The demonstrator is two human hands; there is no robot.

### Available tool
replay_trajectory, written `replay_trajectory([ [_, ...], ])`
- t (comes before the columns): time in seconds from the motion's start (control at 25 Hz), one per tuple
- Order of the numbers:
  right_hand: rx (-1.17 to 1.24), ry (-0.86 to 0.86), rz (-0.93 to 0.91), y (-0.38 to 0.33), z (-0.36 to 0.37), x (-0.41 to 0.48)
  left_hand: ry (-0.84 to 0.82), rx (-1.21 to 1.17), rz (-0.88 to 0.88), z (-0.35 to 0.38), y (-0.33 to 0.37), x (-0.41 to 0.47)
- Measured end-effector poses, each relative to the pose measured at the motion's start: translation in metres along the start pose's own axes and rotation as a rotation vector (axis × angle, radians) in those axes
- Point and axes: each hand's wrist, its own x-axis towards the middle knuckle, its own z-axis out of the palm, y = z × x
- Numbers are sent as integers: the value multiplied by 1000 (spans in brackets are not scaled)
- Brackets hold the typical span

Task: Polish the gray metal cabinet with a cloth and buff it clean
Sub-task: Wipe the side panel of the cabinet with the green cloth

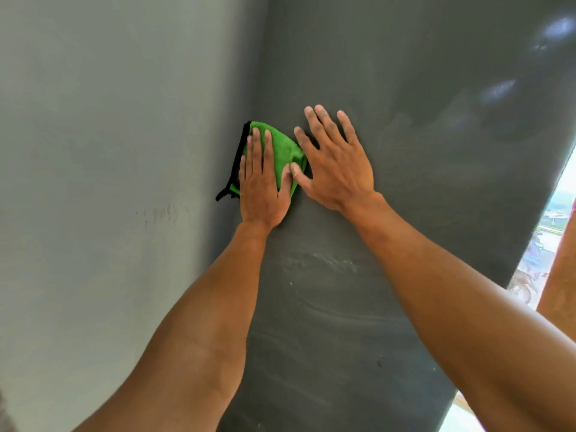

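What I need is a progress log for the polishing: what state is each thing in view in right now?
left hand: flat, fingers straight, pressing the green cloth against the cabinet.
right hand: open, fingers spread, resting flat on the cabinet, thumb at the cloth's edge.
green cloth: bunched, pinned under the left hand near the wall.
cabinet: smeared with streaks below the hands, not yet buffed clean.
wall: faintly marked.

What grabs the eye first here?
The bright green cloth, black-edged, sits mid-frame on the dark gray metal cabinet, near its edge by the pale wall. The left hand presses flat on it; the right hand lies spread on the bare panel beside it. Pale smears streak the cabinet below the hands.
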Motion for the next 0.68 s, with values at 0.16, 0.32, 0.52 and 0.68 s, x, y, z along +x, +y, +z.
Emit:
replay_trajectory([
  [0.16, -39, -7, 43, -22, 9, -31, 14, -23, 37, 8, -16, -30],
  [0.32, -66, 8, 58, -46, 19, -66, 9, -24, 25, 13, -36, -77],
  [0.52, -11, 40, 146, -89, 32, -111, 14, -36, 3, 20, -48, -121],
  [0.68, 10, 70, 145, -111, 43, -144, 7, -50, 8, 26, -58, -147],
])
